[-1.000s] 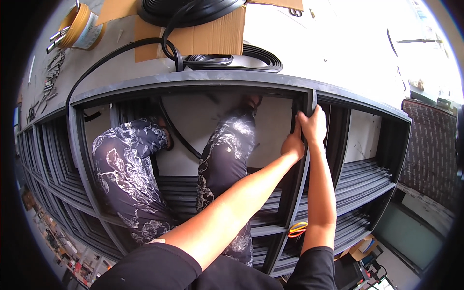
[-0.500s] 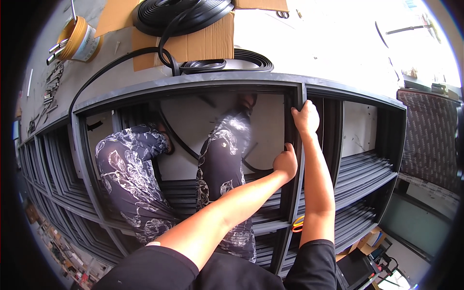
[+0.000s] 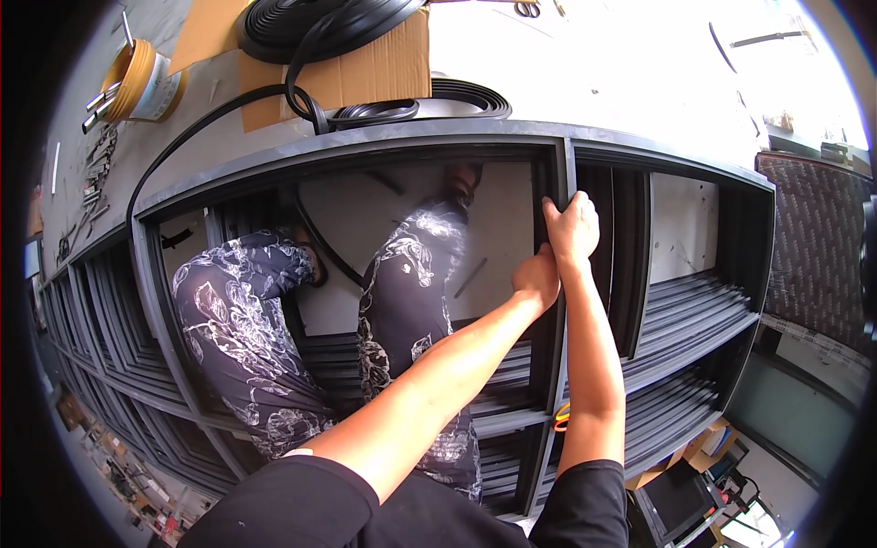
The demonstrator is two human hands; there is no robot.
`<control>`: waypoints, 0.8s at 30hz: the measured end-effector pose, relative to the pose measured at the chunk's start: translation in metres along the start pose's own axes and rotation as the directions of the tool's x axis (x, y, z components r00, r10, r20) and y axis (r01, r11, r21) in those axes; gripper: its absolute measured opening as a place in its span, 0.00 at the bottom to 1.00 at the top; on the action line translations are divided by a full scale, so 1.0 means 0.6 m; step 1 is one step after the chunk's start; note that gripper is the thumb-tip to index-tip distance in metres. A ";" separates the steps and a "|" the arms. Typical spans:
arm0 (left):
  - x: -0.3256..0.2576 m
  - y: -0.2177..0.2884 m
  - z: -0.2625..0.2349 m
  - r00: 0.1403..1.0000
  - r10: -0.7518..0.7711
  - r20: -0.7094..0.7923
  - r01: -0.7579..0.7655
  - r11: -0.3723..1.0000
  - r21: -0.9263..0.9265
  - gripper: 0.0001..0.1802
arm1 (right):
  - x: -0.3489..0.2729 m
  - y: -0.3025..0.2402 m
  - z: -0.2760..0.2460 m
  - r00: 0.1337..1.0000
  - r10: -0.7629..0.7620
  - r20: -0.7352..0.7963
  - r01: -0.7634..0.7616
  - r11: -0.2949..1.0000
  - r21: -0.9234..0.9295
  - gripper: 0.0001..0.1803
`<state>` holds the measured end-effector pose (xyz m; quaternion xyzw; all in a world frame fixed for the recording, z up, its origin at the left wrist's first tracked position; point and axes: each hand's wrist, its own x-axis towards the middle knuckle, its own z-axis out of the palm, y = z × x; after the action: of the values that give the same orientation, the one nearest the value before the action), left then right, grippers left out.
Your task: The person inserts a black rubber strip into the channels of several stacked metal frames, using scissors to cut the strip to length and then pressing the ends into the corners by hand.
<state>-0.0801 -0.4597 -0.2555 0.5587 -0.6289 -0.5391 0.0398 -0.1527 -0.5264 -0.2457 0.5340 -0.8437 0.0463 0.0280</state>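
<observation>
A dark grey metal frame (image 3: 393, 134) lies around my legs on top of a stack of similar frames. My right hand (image 3: 573, 228) is wrapped over its upright crossbar (image 3: 554, 365) near the far rail, thumb on the left side. Just below it, my left hand (image 3: 537, 279) is closed against the left side of the same bar, thumb pointing up. The undersides of both hands are hidden, so anything thin between fingers and bar cannot be made out. A black rubber strip (image 3: 196, 123) runs from a coil (image 3: 320, 32) to the frame's far left corner.
An opened cardboard box (image 3: 343, 87) holds the coil, with more coiled strip (image 3: 457, 96) beside it. At the far left stands a yellow bucket (image 3: 137, 82) with metal rods. Orange loops (image 3: 561, 417) hang by the crossbar. A wrapped panel (image 3: 813, 247) stands at right.
My left hand has moved up along the crossbar until it sits close under my right hand. The right hand still grips the bar near the same place. The view has shifted slightly.
</observation>
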 end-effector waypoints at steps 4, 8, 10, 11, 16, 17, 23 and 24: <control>0.018 0.009 -0.017 0.999 -0.029 0.020 0.028 0.999 0.036 0.14 | 0.010 -0.003 0.007 1.000 0.012 -0.002 -0.012 1.000 0.020 0.26; 0.025 0.012 -0.019 0.998 -0.053 0.042 0.050 0.996 0.074 0.14 | 0.021 -0.009 0.013 0.999 0.035 0.004 -0.035 0.999 -0.001 0.25; 0.027 0.011 -0.018 0.997 -0.055 0.048 0.050 0.993 0.105 0.15 | 0.023 -0.012 0.015 0.999 0.049 0.009 -0.049 0.999 -0.020 0.25; 0.029 0.009 -0.017 0.997 -0.049 0.052 0.042 0.991 0.131 0.15 | 0.025 -0.014 0.016 0.999 0.050 0.003 -0.050 0.998 -0.032 0.25; 0.033 0.020 -0.024 0.986 -0.047 0.161 -0.009 0.942 0.335 0.15 | 0.023 -0.005 0.019 0.998 0.057 0.022 -0.057 0.998 0.010 0.25; 0.030 0.022 -0.020 0.988 -0.041 0.147 -0.011 0.942 0.335 0.15 | 0.018 0.007 0.019 0.999 0.032 0.000 -0.032 0.999 0.030 0.25; 0.045 -0.031 0.022 0.997 -0.005 0.075 -0.024 0.927 0.375 0.15 | -0.014 -0.002 0.001 1.000 -0.015 0.007 0.014 0.997 0.080 0.25; 0.043 -0.041 0.029 0.999 -0.001 0.034 -0.009 0.949 0.315 0.15 | -0.015 -0.012 0.000 1.000 -0.028 -0.014 0.029 0.997 0.071 0.24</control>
<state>-0.0849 -0.4632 -0.2946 0.5475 -0.7086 -0.4411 -0.0592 -0.1425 -0.5216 -0.2463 0.5462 -0.8337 0.0796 0.0151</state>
